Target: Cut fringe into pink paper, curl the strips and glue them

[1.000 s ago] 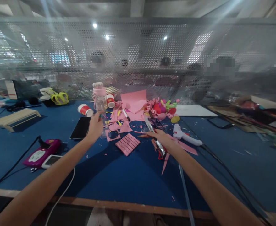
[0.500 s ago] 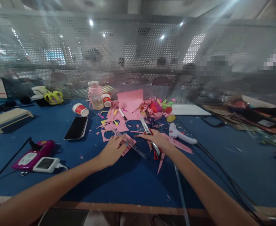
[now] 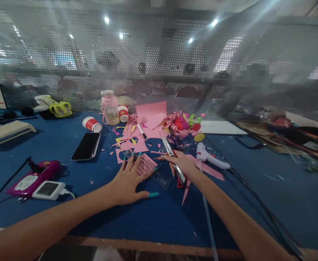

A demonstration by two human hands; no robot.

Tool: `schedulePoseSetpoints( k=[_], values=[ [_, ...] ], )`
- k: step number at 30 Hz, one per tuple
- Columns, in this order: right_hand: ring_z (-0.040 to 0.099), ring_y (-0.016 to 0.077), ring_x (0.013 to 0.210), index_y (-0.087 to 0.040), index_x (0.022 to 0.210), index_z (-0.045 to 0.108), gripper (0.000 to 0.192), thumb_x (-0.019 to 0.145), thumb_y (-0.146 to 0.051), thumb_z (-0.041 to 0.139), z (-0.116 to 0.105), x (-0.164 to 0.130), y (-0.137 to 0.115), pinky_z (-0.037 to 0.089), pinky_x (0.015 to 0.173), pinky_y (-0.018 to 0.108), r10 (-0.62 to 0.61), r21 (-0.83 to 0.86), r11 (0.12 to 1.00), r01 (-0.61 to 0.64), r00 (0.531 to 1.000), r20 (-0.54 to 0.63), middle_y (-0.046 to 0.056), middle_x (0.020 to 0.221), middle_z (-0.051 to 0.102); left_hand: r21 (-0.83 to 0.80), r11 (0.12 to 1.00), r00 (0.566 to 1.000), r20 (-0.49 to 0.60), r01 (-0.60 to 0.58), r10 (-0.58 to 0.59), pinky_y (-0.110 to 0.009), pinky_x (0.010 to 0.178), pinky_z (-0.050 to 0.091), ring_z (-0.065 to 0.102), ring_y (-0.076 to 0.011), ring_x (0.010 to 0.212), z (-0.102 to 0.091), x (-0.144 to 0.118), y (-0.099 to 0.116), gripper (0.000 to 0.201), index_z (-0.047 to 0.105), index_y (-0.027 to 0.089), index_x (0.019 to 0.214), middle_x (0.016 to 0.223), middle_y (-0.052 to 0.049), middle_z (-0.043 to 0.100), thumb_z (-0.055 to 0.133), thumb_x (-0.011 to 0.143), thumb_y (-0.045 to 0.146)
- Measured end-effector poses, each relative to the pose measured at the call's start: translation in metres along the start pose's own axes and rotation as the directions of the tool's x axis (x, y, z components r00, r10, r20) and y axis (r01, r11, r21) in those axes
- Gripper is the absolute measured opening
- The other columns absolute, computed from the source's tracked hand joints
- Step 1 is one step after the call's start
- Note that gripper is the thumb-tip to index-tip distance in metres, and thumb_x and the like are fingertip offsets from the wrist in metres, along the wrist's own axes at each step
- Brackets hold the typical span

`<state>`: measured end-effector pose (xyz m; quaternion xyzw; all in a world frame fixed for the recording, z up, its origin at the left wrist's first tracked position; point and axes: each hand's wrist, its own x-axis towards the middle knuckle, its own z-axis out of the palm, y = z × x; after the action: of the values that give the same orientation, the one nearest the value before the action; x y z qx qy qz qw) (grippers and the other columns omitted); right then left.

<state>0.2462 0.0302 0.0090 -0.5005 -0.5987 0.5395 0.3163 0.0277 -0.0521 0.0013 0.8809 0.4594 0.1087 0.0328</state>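
My left hand (image 3: 129, 181) lies flat with its fingers spread, fingertips on a pink paper piece (image 3: 146, 165) marked with dark parallel lines. Parts of a clear plastic ruler or stencil (image 3: 163, 180) show beside the paper and near the fingertips; its middle is hidden. In my right hand (image 3: 183, 165) is a silver utility knife (image 3: 168, 148), gripped with its long end pointing away from me. Something red (image 3: 179, 182) shows below that hand, too hidden to name. Pink paper scraps (image 3: 139, 145) lie just beyond both hands.
A white glue gun (image 3: 212, 157) with a cord lies at right. At left are a phone (image 3: 85, 146), a purple device (image 3: 34, 177), and a red-and-white cup (image 3: 92, 124). A pink-topped bottle (image 3: 110, 108) stands by the perforated screen. Colourful cut pieces (image 3: 184, 125) are heaped at the back.
My left hand has shifted nearer me and its fingers have spread out. The clear ruler or stencil has changed position by the lined paper. My right hand keeps the knife almost in place.
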Motion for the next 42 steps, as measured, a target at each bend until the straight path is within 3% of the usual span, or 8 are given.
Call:
schedulePoseSetpoints(
  k=[5,8,10,12,20,28,37,42],
  values=[
    [0.043,0.011,0.024,-0.019,0.076,0.046,0.016,0.071,-0.029,0.057,0.001,0.002,0.002,0.038,0.025,0.021,0.055,0.042,0.998,-0.056,0.998,0.025,-0.008,0.033,0.049,-0.027,1.0,0.998,0.061,-0.014,0.015,-0.06,0.097,0.016,0.008,-0.0407,0.129,0.0,0.004,-0.006,0.063,0.022,0.045,0.131,0.146,-0.005,0.002,0.032,0.073,0.067],
    [0.042,0.0072,0.024,-0.018,0.075,0.045,0.012,0.072,-0.026,0.054,0.003,-0.001,-0.002,0.04,0.025,0.021,0.063,0.079,0.995,-0.066,0.997,0.04,-0.001,0.059,0.066,-0.025,0.999,0.997,0.061,-0.037,0.038,-0.06,0.098,0.015,0.007,-0.0389,0.129,-0.002,0.006,-0.009,0.062,0.021,0.045,0.131,0.146,-0.004,0.003,0.032,0.074,0.066],
    [0.042,0.0051,0.024,-0.018,0.075,0.045,0.011,0.073,-0.024,0.053,0.004,-0.003,-0.005,0.04,0.025,0.021,0.062,0.095,0.993,-0.066,0.997,0.041,0.004,0.082,0.07,-0.025,0.998,0.997,0.055,-0.055,0.056,-0.06,0.098,0.015,0.007,-0.0382,0.13,-0.002,0.006,-0.01,0.062,0.021,0.045,0.131,0.147,-0.003,0.001,0.033,0.074,0.065],
    [0.042,0.0047,0.025,-0.018,0.077,0.045,0.01,0.073,-0.024,0.052,0.004,-0.005,-0.007,0.04,0.025,0.022,0.065,0.109,0.992,-0.07,0.997,0.045,0.005,0.09,0.068,-0.028,0.997,0.996,0.05,-0.07,0.072,-0.06,0.098,0.014,0.006,-0.0379,0.13,-0.001,0.007,-0.011,0.061,0.02,0.044,0.131,0.147,-0.002,-0.002,0.034,0.075,0.064],
    [0.043,0.0088,0.024,-0.015,0.08,0.051,0.012,0.077,-0.026,0.05,0.004,-0.003,-0.008,0.037,0.027,0.02,0.141,0.023,0.99,-0.141,0.99,0.017,-0.004,0.042,0.057,-0.06,0.996,0.997,0.039,-0.064,0.067,-0.058,0.1,0.016,0.006,-0.0379,0.13,0.001,0.008,-0.012,0.056,0.019,0.045,0.131,0.146,0.002,-0.012,0.034,0.079,0.058],
    [0.042,0.0102,0.023,-0.018,0.075,0.044,0.009,0.077,-0.026,0.048,0.005,-0.001,-0.008,0.039,0.026,0.021,0.184,0.021,0.983,-0.184,0.983,-0.006,-0.007,0.034,0.05,-0.064,0.996,0.997,0.042,-0.064,0.067,-0.059,0.1,0.014,0.004,-0.039,0.13,0.0,0.013,-0.012,0.065,0.016,0.041,0.134,0.145,-0.001,-0.012,0.038,0.075,0.062],
    [0.043,0.0116,0.024,-0.017,0.083,0.048,0.013,0.078,-0.029,0.049,0.004,0.001,-0.006,0.041,0.026,0.022,0.203,0.033,0.978,-0.205,0.979,0.032,-0.008,0.029,0.044,-0.067,0.994,0.993,0.076,-0.085,0.09,-0.058,0.1,0.016,0.006,-0.04,0.129,-0.001,0.017,-0.015,0.068,0.021,0.041,0.133,0.146,0.0,-0.011,0.039,0.072,0.065],
    [0.043,0.0104,0.024,-0.019,0.079,0.045,0.011,0.078,-0.029,0.049,0.004,0.002,-0.005,0.042,0.025,0.023,0.212,0.04,0.976,-0.213,0.977,0.03,-0.005,0.04,0.055,-0.084,0.992,0.991,0.087,-0.097,0.104,-0.059,0.099,0.018,0.005,-0.0418,0.129,-0.002,0.019,-0.015,0.07,0.023,0.041,0.132,0.145,0.0,-0.013,0.041,0.069,0.067]
  ],
)
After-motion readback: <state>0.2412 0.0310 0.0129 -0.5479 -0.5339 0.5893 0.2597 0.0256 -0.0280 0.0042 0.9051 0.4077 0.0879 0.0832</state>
